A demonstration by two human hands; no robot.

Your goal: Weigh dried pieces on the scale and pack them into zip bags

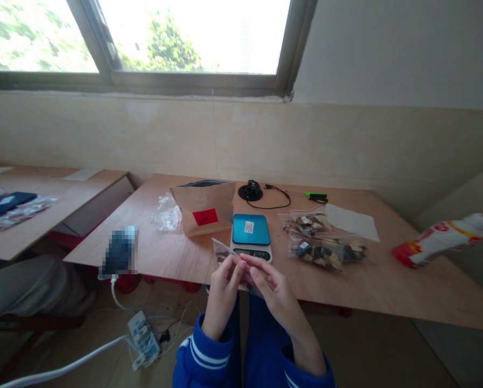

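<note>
Both hands meet at the table's front edge, pinching the top strip of a clear zip bag (221, 249). My left hand (225, 280) has thumb and fingertips closed on the strip. Beside it, my right hand (272, 283) pinches the same bag, which my fingers partly cover. Dark pieces show inside the bag. Just beyond my hands stands a kitchen scale (251, 229) with a blue plate and a small white label. Behind it to the left, a brown paper bag (203, 207) with a red label stands upright, its top open.
Filled zip bags (317, 253) and a white paper sheet (352, 221) lie right of the scale. Further right, a white-and-red bottle (443, 240) leans. Empty clear bags (166, 213), a black cabled device (251, 191) and a green-black screwdriver (317, 197) lie further back. A power strip (144, 337) is below.
</note>
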